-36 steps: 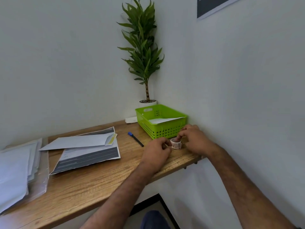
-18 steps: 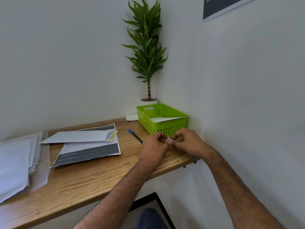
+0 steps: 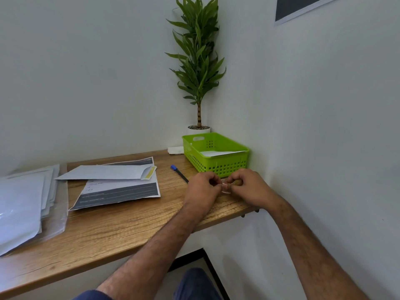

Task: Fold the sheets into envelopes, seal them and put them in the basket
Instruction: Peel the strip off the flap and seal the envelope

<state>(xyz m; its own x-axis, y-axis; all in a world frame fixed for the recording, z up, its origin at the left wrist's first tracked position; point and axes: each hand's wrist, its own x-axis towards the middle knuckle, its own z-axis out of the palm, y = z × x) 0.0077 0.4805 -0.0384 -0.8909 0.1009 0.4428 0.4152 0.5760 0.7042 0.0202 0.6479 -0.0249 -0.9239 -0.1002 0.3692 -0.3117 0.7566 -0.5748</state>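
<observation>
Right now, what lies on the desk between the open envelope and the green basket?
In the head view, only a blue-capped pen lies on the bare wood between the envelope and the basket, touching neither.

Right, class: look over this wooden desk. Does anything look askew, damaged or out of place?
Nothing damaged or spilled. The white envelope lies skewed across the printed sheet, its flap unsealed. The blue-capped pen lies loose beside the green plastic basket.
</observation>
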